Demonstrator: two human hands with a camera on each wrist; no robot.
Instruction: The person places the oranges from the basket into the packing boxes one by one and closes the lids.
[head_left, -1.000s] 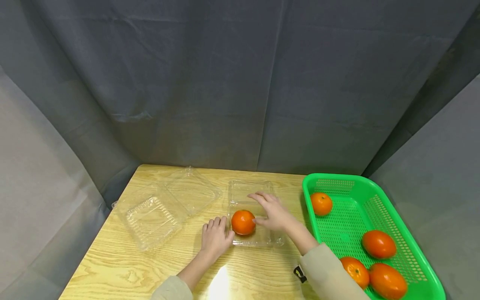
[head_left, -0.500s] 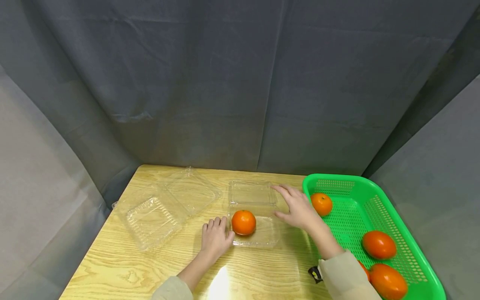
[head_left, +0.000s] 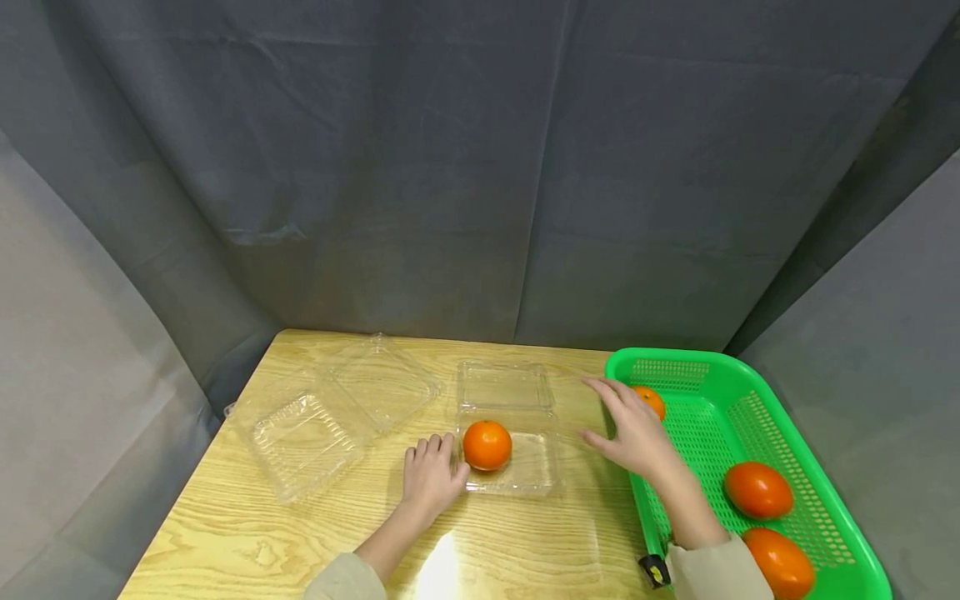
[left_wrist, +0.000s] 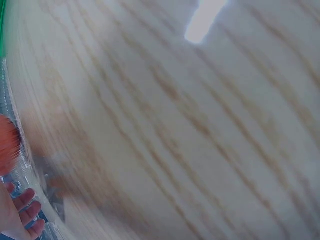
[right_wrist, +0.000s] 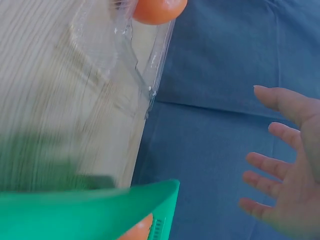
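Note:
In the head view an orange [head_left: 487, 446] sits in the near left part of an opened clear plastic clamshell box [head_left: 536, 475]. Its lid [head_left: 504, 385] lies folded back behind it. My left hand [head_left: 433, 477] rests at the box's left edge, beside the orange, fingers fairly straight. To the right, my right hand [head_left: 633, 429] hovers at the left rim of the green basket [head_left: 750, 375], fingers spread and holding nothing. It partly hides another orange [head_left: 652, 400] in the basket. The right wrist view also shows those spread fingers [right_wrist: 265, 165].
A second opened clear clamshell box [head_left: 307, 437] lies at the left on the wooden table [head_left: 300, 550]. Orange-red oval fruits [head_left: 759, 490] lie in the basket's right side. Grey cloth [head_left: 420, 167] hangs behind the table.
My right hand has left the orange in the box and moved right, to the basket's near-left rim. The orange and my left hand have stayed in place.

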